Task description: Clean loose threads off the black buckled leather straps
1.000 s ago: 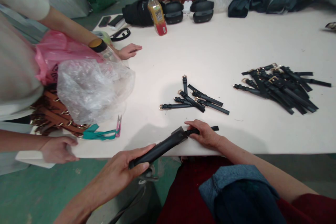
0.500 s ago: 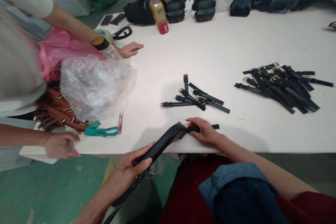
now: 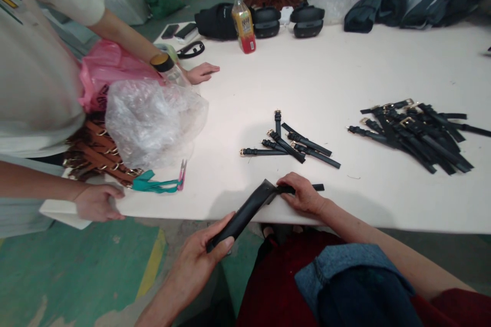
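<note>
My left hand (image 3: 201,255) is wrapped round the lower end of a wide black leather strap (image 3: 245,217), which slants up over the table's near edge. At its upper end the strap meets the fingers of my right hand (image 3: 301,195). Those fingers are closed on a narrow black strap (image 3: 318,187), whose tail sticks out to the right; the join between the two pieces is mostly covered. Just beyond lie several short black buckle straps (image 3: 287,145) with gold-coloured buckles. A larger heap of black buckle straps (image 3: 425,135) lies farther right.
A co-worker's hands (image 3: 97,203) rest on the white table (image 3: 326,76) at the left, near brown straps (image 3: 103,150), clear plastic (image 3: 153,120) and pink-handled snips (image 3: 181,176). A drink bottle (image 3: 244,23) and black cases (image 3: 307,20) stand along the back.
The view has shifted, so the table's things appear farther right. Both hands keep their hold on the black straps. The strap's trailing part below my left hand no longer shows.
</note>
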Action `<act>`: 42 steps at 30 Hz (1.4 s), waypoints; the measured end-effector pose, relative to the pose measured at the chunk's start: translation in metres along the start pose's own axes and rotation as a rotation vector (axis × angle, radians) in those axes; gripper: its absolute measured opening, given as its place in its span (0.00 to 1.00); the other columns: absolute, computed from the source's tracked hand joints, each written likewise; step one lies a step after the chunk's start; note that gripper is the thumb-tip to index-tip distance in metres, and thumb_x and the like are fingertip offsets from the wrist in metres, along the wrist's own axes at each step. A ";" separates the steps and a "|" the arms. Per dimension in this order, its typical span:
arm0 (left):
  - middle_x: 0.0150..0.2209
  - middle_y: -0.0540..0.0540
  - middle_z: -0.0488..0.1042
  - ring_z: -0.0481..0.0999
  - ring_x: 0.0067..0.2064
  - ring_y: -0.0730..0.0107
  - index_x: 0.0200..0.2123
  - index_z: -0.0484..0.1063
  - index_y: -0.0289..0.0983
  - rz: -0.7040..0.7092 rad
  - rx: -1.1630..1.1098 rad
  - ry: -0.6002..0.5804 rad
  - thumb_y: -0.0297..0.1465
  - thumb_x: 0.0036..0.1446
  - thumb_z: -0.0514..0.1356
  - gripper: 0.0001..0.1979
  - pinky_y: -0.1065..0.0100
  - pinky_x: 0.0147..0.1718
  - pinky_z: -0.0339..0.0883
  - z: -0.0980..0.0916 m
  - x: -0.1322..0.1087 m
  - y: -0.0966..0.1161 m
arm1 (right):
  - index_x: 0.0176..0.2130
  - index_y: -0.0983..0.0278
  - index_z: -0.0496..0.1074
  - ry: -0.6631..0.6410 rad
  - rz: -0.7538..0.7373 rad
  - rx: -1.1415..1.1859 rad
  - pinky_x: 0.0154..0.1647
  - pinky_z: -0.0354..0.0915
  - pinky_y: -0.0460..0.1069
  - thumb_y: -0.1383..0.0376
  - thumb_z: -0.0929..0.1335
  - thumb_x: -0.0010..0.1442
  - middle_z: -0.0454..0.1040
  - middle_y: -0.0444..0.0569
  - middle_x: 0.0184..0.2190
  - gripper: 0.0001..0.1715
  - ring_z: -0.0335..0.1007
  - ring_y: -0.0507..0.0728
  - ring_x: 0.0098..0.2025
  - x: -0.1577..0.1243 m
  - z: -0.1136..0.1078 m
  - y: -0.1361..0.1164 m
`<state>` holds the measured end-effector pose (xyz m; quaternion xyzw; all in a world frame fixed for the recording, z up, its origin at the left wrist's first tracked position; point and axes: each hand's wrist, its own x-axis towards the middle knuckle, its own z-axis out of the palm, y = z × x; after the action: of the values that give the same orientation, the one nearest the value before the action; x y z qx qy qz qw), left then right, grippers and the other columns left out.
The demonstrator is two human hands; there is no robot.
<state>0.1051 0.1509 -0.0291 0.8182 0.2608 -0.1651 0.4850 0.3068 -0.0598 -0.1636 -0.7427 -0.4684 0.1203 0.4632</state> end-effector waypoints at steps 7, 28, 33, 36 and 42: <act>0.59 0.51 0.66 0.62 0.61 0.57 0.59 0.63 0.42 -0.062 -0.049 0.094 0.44 0.56 0.59 0.30 0.53 0.63 0.48 0.005 -0.014 -0.013 | 0.38 0.62 0.73 0.011 -0.034 -0.067 0.43 0.64 0.53 0.71 0.68 0.53 0.73 0.50 0.35 0.11 0.66 0.58 0.39 0.001 0.005 -0.001; 0.58 0.50 0.67 0.64 0.60 0.57 0.60 0.62 0.46 -0.052 -0.077 0.128 0.45 0.58 0.56 0.28 0.52 0.62 0.52 0.039 -0.039 -0.016 | 0.29 0.60 0.73 -0.051 0.371 -0.394 0.28 0.53 0.46 0.58 0.66 0.62 0.73 0.43 0.30 0.13 0.67 0.52 0.32 0.020 0.014 -0.027; 0.59 0.50 0.66 0.63 0.61 0.58 0.61 0.61 0.46 -0.060 -0.045 0.143 0.45 0.58 0.55 0.28 0.52 0.61 0.53 0.044 -0.039 -0.015 | 0.32 0.60 0.74 0.011 0.346 -0.382 0.32 0.55 0.46 0.57 0.65 0.64 0.74 0.43 0.32 0.13 0.68 0.52 0.34 0.014 0.021 -0.029; 0.58 0.50 0.67 0.64 0.60 0.57 0.60 0.62 0.46 -0.063 -0.027 0.161 0.45 0.57 0.56 0.28 0.52 0.61 0.54 0.045 -0.038 -0.012 | 0.33 0.60 0.74 0.044 0.308 -0.410 0.36 0.55 0.47 0.57 0.64 0.65 0.74 0.44 0.32 0.14 0.68 0.53 0.37 0.011 0.026 -0.027; 0.59 0.49 0.66 0.62 0.61 0.57 0.61 0.61 0.43 -0.048 0.086 0.135 0.45 0.58 0.55 0.29 0.54 0.61 0.54 0.041 -0.036 -0.010 | 0.34 0.60 0.74 0.038 0.345 -0.486 0.37 0.55 0.48 0.57 0.62 0.66 0.76 0.45 0.33 0.15 0.69 0.54 0.38 0.011 0.031 -0.025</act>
<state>0.0695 0.1089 -0.0374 0.8410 0.3051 -0.1324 0.4268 0.2795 -0.0299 -0.1574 -0.9026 -0.3415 0.0676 0.2531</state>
